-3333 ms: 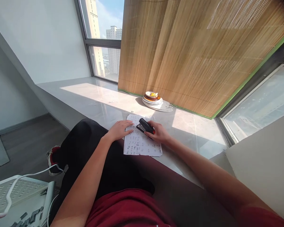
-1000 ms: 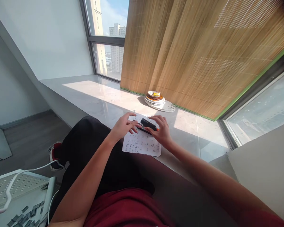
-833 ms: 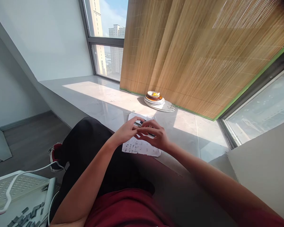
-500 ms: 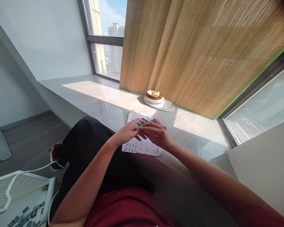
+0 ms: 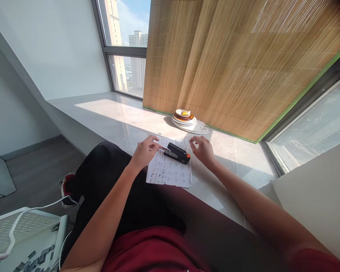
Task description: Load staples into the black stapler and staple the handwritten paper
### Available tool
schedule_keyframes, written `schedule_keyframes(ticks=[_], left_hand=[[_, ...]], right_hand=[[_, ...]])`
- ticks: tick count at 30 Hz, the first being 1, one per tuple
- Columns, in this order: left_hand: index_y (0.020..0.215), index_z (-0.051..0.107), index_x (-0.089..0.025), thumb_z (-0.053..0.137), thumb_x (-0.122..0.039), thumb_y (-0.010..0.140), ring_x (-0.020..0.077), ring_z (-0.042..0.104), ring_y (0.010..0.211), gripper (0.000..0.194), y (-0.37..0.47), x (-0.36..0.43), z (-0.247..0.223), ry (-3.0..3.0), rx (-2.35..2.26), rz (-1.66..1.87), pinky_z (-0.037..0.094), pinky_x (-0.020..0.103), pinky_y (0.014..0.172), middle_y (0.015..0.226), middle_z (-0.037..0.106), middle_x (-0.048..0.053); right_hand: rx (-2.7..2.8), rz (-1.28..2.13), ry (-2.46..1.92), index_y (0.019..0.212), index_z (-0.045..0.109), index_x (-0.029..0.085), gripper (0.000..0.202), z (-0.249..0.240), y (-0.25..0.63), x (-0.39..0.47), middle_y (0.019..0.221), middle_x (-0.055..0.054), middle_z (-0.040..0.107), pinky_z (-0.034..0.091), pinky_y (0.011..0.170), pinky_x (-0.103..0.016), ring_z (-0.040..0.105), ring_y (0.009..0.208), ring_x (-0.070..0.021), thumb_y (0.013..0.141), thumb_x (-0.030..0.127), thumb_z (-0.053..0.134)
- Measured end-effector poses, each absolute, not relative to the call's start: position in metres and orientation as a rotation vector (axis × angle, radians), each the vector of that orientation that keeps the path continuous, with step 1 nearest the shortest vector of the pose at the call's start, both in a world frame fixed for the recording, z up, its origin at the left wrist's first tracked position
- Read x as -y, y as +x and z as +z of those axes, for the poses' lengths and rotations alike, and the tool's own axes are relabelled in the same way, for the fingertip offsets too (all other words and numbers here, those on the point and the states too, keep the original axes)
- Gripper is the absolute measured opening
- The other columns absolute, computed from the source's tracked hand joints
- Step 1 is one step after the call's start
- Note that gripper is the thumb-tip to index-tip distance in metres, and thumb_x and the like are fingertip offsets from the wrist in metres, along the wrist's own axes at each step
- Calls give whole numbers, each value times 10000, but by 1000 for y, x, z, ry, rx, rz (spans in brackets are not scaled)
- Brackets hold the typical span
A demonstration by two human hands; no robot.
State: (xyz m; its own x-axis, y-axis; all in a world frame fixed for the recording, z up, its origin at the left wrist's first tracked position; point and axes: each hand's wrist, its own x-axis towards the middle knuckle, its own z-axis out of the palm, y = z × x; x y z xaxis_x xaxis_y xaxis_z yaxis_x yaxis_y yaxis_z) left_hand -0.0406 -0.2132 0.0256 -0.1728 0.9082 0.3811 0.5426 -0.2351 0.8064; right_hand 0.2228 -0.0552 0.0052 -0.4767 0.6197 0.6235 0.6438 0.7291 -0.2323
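Both hands work at a stapler lying on a written sheet near the front edge of the pale stone window ledge.

The white handwritten paper sheet carries the black stapler with an orange end. The left hand pinches at its front tip, best kept steady; the right hand, fingers loosely apart, has lifted clear since half a second ago.

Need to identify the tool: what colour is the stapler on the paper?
Black with an orange-red end, the stapler shows best in the head view.
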Motion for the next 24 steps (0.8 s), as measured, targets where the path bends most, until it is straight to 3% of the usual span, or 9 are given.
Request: schedule_keyframes(ticks=[3, 6, 9, 13, 17, 20, 24], left_hand=[[1036, 634, -223, 568, -191, 977, 267, 771, 933, 94, -63, 200, 2, 1697, -2078, 1377, 597, 385, 806, 980, 807, 81], [995, 628, -234, 557, -134, 949, 256, 759, 948, 131, -78, 191, -15, 1708, -2178, 1393, 576, 372, 838, 964, 806, 59], [978, 633, -241, 545, -117, 936, 244, 744, 961, 158, -85, 183, -21, 1763, -2202, 1366, 563, 354, 854, 986, 795, 55], [953, 655, -235, 531, -105, 916, 268, 726, 960, 184, -94, 160, -17, 1817, -2231, 1278, 556, 382, 865, 995, 782, 77], [996, 711, -206, 486, -102, 913, 309, 695, 1040, 261, -107, 118, -4, 1955, -2210, 1165, 552, 432, 921, 1062, 765, 125], [1160, 730, -197, 444, -73, 910, 286, 612, 1282, 399, -116, 88, 1, 2152, -1987, 1020, 491, 425, 1088, 1364, 691, 120], [1271, 733, -244, 575, -219, 929, 293, 528, 1412, 377, -125, 70, -6, 2252, -1752, 778, 408, 440, 1188, 1515, 613, 88]], right_hand=[[2372, -2, -1191, 942, 729, 207, 161, -10, 238, 27, 900, -75, 748, 442, 780, -339, 642, 900, -254, 940, 161, 575], [2440, 28, -1215, 1007, 743, 199, 203, -22, 241, 12, 1027, -99, 739, 457, 855, -336, 619, 1021, -266, 964, 187, 545], [2450, 60, -1243, 1239, 725, 191, 322, -29, 235, 5, 1230, -135, 690, 454, 972, -389, 579, 1132, -301, 997, 243, 519], [2418, 95, -1258, 1552, 490, 153, 568, -33, 231, -1, 1313, -179, 644, 437, 1041, -458, 552, 1173, -339, 993, 255, 509], [2331, 192, -1279, 1389, 611, 137, 436, -33, 233, -2, 1220, -173, 668, 446, 1035, -441, 557, 1154, -333, 976, 218, 496], [2367, 176, -1292, 1261, 671, 153, 339, -33, 233, 0, 1257, -177, 652, 448, 1020, -447, 550, 1162, -331, 979, 224, 497], [2426, 128, -1268, 1276, 670, 179, 339, -31, 232, 4, 1379, -170, 615, 443, 1011, -481, 516, 1211, -352, 1004, 241, 476]])
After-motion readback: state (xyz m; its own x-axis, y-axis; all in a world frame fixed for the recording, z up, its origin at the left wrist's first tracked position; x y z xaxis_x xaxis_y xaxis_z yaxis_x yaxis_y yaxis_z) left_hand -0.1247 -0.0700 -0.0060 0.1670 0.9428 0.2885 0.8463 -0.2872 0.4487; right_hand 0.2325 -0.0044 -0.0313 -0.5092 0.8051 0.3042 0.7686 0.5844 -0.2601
